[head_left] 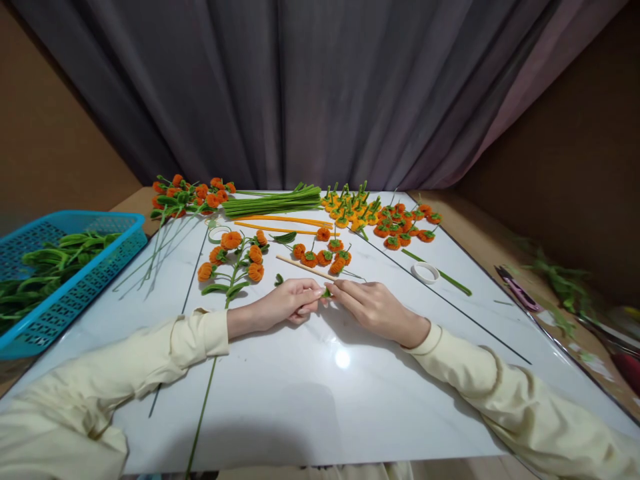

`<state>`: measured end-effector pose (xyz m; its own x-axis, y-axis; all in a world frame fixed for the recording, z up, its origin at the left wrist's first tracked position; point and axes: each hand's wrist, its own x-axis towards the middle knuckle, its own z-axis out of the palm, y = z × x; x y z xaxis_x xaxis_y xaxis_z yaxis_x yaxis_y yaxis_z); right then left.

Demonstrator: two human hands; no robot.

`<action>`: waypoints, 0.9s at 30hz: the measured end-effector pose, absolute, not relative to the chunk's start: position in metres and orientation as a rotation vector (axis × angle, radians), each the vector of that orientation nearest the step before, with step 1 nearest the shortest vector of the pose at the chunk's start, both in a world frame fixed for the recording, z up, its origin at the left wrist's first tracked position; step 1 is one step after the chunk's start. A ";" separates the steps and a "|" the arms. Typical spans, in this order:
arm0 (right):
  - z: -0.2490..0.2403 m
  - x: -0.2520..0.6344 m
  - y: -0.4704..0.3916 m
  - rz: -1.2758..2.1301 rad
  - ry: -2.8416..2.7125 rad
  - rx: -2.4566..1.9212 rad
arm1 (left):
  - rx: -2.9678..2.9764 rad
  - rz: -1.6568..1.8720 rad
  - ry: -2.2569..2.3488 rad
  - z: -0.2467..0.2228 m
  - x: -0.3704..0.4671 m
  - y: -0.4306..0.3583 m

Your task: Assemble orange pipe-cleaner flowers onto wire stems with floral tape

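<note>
My left hand (pixel 290 301) and my right hand (pixel 370 305) meet over the middle of the white table (pixel 280 400). Both are closed, pinching a small green fuzzy piece (pixel 327 292) between their fingertips; most of it is hidden. Just behind the hands lie a thin wooden stick (pixel 305 268) and a small group of orange pompom flowers (pixel 324 257) with green bases. Left of my left hand, an orange flower branch (pixel 235 267) with green leaves lies flat, its long stem passing under my left sleeve. A small green leaf (pixel 279 280) rests close to my left fingers.
A blue basket (pixel 113 220) of green leaves stands at left. Farther back are green pipe cleaners (pixel 273 202), orange strips (pixel 285 220), yellow flowers (pixel 353 207) and more orange flowers (pixel 400 227). A white tape roll (pixel 425 273) and pink-handled pliers (pixel 520 290) lie right.
</note>
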<state>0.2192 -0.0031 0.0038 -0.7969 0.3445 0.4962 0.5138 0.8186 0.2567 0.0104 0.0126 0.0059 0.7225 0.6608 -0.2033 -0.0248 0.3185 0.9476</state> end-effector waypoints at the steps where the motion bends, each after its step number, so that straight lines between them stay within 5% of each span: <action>1: 0.004 0.219 -0.003 -0.548 -2.578 -0.638 | 1.183 0.491 0.642 0.006 0.011 0.012; 27: 0.004 0.208 -0.004 0.598 -2.303 -0.704 | 2.185 0.534 0.746 0.001 0.005 0.002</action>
<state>0.2081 -0.0042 0.0040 -0.6458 0.6192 0.4466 0.3239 0.7520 -0.5741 0.0047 0.0024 0.0014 0.7427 0.6554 0.1372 0.3412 -0.5468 0.7646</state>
